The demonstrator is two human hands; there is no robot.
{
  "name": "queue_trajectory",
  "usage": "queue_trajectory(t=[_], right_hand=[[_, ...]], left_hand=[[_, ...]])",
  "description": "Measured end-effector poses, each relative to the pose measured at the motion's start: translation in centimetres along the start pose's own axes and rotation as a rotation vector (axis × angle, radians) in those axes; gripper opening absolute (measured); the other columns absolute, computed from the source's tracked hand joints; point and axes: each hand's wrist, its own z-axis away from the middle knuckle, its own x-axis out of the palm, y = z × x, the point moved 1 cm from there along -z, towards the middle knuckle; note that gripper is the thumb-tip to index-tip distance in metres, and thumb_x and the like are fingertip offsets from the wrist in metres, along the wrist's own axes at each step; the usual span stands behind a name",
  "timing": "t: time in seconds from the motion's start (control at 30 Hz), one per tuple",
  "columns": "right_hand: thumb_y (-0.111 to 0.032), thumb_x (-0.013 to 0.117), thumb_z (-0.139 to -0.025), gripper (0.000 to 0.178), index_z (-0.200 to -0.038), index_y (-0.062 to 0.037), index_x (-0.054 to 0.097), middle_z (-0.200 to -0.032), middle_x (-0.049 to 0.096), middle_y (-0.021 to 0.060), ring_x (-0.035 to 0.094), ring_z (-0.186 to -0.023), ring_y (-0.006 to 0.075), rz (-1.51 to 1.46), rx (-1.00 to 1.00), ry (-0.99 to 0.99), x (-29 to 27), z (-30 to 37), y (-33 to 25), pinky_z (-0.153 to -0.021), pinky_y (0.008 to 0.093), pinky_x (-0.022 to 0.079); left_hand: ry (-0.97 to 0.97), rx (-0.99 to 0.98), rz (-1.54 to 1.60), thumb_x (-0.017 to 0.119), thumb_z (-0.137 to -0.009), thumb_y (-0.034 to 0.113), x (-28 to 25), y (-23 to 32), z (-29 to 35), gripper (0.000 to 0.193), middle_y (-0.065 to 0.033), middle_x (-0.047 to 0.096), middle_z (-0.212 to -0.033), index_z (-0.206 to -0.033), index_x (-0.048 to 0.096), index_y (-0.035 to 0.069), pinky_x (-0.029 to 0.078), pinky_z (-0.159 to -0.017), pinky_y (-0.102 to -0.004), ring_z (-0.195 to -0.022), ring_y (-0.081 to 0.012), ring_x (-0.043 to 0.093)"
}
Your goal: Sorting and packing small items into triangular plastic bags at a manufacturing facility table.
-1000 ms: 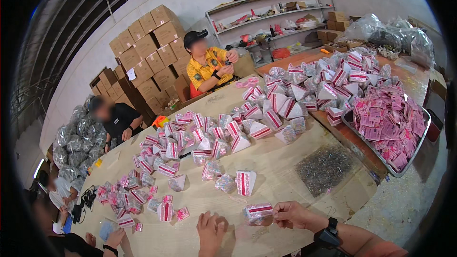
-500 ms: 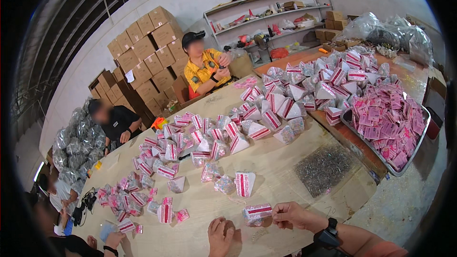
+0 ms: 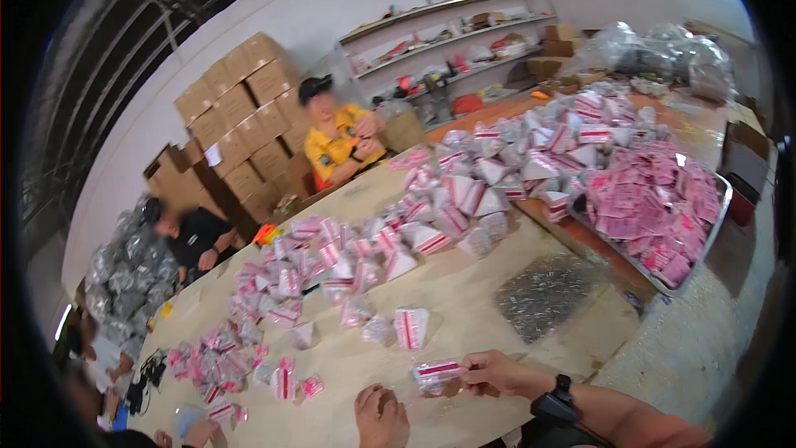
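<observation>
Low in the picture, a small clear plastic bag with a pink-and-white striped header card [image 3: 437, 373] lies on the wooden table [image 3: 464, 299]. My right hand [image 3: 489, 373] comes in from the right, its thumb and fingers closed on the bag's right edge. To the left of the bag, my left hand [image 3: 380, 415] rests on the tabletop, apart from it. Its fingers are loosely bent and hold nothing I can see. Just beyond the bag stands another striped-card bag [image 3: 410, 328], with a clear bag [image 3: 378, 329] beside it.
Several finished-looking bags [image 3: 348, 257] spread across the table. A metal tray [image 3: 723, 199] of pink cards stands at right, near a patch of small metal pins [image 3: 543, 294]. Co-workers sit at the far side [image 3: 336, 137] and left [image 3: 199, 236]; another person's hand [image 3: 199, 430] is at lower left.
The whole view has shifted slightly, and things appear a little farther left. My right hand stays at the bag's edge; my left hand stays on the table.
</observation>
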Motion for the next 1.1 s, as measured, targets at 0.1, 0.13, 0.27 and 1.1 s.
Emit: queue_trajectory(t=[0.1, 0.13, 0.27, 1.1], right_hand=[[-0.013, 0.055, -0.083, 0.009, -0.078, -0.0054, 0.053, -0.066, 0.052, 0.0017, 0.049, -0.052, 0.0075, -0.007, -0.124, -0.052, -0.5, -0.1, -0.1, -0.046, 0.0210, 0.037], [-0.013, 0.055, -0.083, 0.009, -0.078, -0.0054, 0.053, -0.066, 0.052, 0.0017, 0.049, -0.052, 0.0075, -0.015, -0.153, 0.009, -0.4, 0.7, -1.0, -0.046, 0.0210, 0.037], [-0.011, 0.055, -0.082, 0.007, -0.081, -0.0041, 0.054, -0.067, 0.054, 0.0017, 0.050, -0.054, 0.0074, 0.077, -0.344, -0.021, -2.1, 4.7, -6.9, -0.049, 0.0208, 0.040], [-0.018, 0.053, -0.073, 0.018, -0.071, -0.0019, 0.061, -0.067, 0.058, 0.0198, 0.058, -0.065, 0.0331, 1.618, -0.338, 0.900, -20.1, 8.5, -22.5, -0.059, 0.0411, 0.045]], left_hand=[[-0.025, 0.179, -0.127, 0.056, -0.065, -0.003, -1.0, 0.6, -0.2, 0.015, -0.0188, 0.050, -0.090, -0.078, 0.049, -0.002, 0.041, -0.077, -0.0445, -0.086, -0.0370, 0.048], [-0.029, 0.185, -0.146, 0.055, -0.065, -0.004, -1.1, 0.1, 0.1, 0.016, -0.0185, 0.050, -0.090, -0.080, 0.049, -0.002, 0.041, -0.076, -0.0449, -0.086, -0.0372, 0.048], [-0.077, 0.310, -0.117, 0.053, -0.070, 0.000, 0.1, -6.0, 2.2, 0.015, -0.0198, 0.052, -0.095, -0.084, 0.051, -0.003, 0.041, -0.077, -0.0439, -0.087, -0.0376, 0.049], [-0.128, -0.040, 0.034, 0.048, -0.077, 0.006, -1.8, -0.2, -0.1, 0.013, -0.0220, 0.052, -0.081, -0.082, 0.051, -0.006, 0.038, -0.074, -0.0411, -0.080, -0.0361, 0.047]])
